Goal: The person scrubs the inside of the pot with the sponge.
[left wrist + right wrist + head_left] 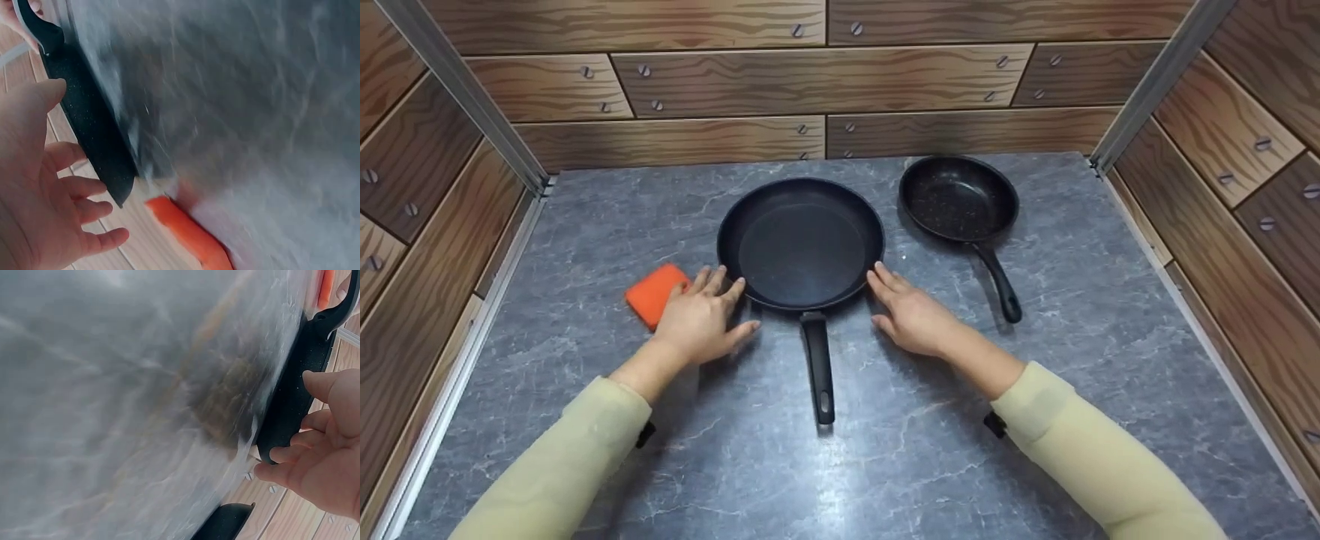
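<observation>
A large black frying pan (802, 251) lies in the middle of the table, its handle (819, 371) pointing toward me. My left hand (701, 319) is at the pan's left side, fingers spread, fingertips right at the rim. Opposite it, my right hand (915, 315) has its extended fingertips at the right rim. Both wrist views show the pan's dark outer wall (93, 118) close to the fingers, and neither hand grips anything. An orange sponge-like block (656, 294) lies just left of my left hand, partly covered by its fingers in the head view.
A smaller speckled black frying pan (960, 199) rests at the back right, its handle (1000, 289) angled toward the front right. The grey marbled table (930, 465) is bounded by wood-patterned walls (825, 82) at the back and both sides.
</observation>
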A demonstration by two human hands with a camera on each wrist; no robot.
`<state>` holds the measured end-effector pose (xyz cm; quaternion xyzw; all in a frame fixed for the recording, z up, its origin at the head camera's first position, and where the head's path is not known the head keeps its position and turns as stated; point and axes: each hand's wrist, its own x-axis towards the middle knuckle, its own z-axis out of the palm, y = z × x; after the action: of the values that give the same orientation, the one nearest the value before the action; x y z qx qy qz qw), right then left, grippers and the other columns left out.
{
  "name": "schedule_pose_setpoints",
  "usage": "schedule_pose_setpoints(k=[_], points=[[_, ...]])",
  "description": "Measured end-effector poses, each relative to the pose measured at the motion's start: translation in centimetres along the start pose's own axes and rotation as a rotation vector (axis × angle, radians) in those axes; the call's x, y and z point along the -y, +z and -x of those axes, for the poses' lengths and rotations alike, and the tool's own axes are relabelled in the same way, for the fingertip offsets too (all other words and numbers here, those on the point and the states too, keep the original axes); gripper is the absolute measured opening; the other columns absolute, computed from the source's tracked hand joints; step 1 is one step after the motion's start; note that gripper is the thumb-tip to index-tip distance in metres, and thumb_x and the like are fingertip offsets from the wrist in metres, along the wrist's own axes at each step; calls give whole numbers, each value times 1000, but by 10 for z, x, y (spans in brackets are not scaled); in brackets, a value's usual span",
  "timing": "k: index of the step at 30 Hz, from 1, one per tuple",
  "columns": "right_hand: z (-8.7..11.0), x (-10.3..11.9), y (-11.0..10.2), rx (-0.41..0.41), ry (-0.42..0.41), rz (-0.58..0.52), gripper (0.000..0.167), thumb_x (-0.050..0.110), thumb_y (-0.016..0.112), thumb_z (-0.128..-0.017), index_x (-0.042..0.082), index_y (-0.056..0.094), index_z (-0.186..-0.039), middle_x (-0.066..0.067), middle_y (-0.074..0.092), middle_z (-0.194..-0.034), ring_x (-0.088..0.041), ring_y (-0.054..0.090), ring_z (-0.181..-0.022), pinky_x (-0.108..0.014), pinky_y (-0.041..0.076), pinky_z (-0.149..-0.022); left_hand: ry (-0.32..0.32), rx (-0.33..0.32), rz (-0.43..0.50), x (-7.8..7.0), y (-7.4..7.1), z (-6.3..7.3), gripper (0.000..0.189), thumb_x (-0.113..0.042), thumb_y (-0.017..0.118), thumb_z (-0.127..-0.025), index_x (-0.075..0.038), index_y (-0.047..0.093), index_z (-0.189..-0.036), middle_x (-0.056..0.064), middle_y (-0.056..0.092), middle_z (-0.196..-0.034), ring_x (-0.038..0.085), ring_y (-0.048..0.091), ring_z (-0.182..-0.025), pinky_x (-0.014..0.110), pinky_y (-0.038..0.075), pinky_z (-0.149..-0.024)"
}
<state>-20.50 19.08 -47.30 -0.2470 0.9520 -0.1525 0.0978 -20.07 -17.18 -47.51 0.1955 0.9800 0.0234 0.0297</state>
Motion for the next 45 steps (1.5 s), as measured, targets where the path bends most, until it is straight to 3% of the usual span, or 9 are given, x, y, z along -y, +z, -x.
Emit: schedule_pose_setpoints(k=[10,26,38,45], points=[[-35,14,1,50,2,9,75,24,59,-109,3,19,-169,-18,10,-175,-45,23,-157,-53,23,-126,-55,68,22,30,-5,-7,81,-65,53,-103,-12,41,-164,25,30,-169,50,25,-155,73,24,-118],[-79,40,6,95,5,75,75,24,57,-110,4,15,-170,-17,7,-176,-46,23,-157,-53,22,-126,-136,104,87,75,-7,-13,82,-68,46,-105,-15,36,-167,32,27,-168,57,18,-154,78,20,-116],[-104,54,7,75,9,71,76,23,58,-109,4,16,-170,-17,8,-176,-45,25,-157,-52,24,-126,-176,112,88,96,-15,-16,79,-67,40,-106,-16,36,-167,36,27,-166,60,17,-153,79,16,-116],[-112,60,7,86,10,60,75,23,56,-110,6,14,-170,-15,6,-176,-43,23,-157,-51,24,-126,-208,139,88,104,-18,-18,81,-69,36,-106,-17,32,-168,35,19,-168,59,11,-155,80,13,-116]])
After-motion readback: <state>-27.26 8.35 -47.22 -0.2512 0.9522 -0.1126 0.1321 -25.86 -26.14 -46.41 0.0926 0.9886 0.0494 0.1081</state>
